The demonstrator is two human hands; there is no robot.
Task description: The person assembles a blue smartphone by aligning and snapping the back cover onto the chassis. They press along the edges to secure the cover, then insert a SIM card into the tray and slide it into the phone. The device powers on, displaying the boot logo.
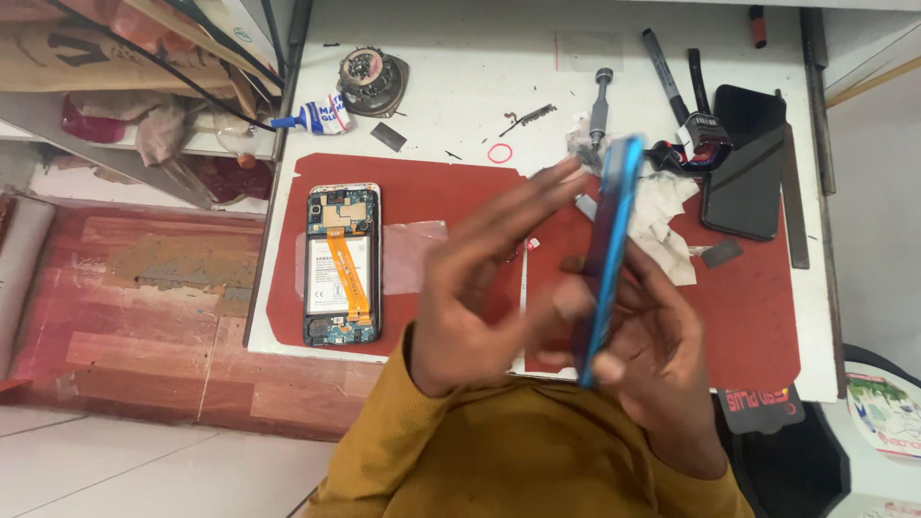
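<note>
Gripping a thin blue back cover [606, 259] edgewise (glossy) — right hand [652, 364]; left hand [484, 278] open.

Blue phone back cover [609, 251]: thin, glossy, edge-on to the camera, long axis running near-vertical with a slight tilt, top end toward the far side of the red mat [422, 192]. Held above the mat's centre, off its surface. Opened phone [342, 263]: back removed, battery, orange flex cable and boards exposed, lying flat on the mat's left part, lengthwise.
</note>
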